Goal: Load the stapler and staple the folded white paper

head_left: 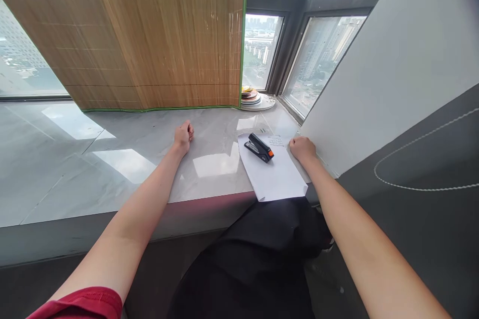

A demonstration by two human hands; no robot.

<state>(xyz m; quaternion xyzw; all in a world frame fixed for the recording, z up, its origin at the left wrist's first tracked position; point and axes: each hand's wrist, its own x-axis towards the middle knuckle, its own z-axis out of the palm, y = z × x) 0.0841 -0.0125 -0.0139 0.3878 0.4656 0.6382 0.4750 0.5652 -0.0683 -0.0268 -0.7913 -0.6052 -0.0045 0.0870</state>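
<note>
A black stapler with an orange end lies on white paper. The paper rests on the grey marble-look sill, and its near end reaches past the front edge. Some small writing shows near its top. To the left, apart from the paper, my left hand rests on the sill, curled into a fist. My right hand, also closed, sits by the paper's upper right edge, near the white wall. Neither hand touches the stapler, and no object shows in either fist. Tiny dark bits lie just above the paper, too small to name.
Stacked plates stand in the window corner. A bamboo blind hangs down to the back of the sill. At right, a white wall slants in, and a bead chain hangs. My dark-clothed leg is below the edge.
</note>
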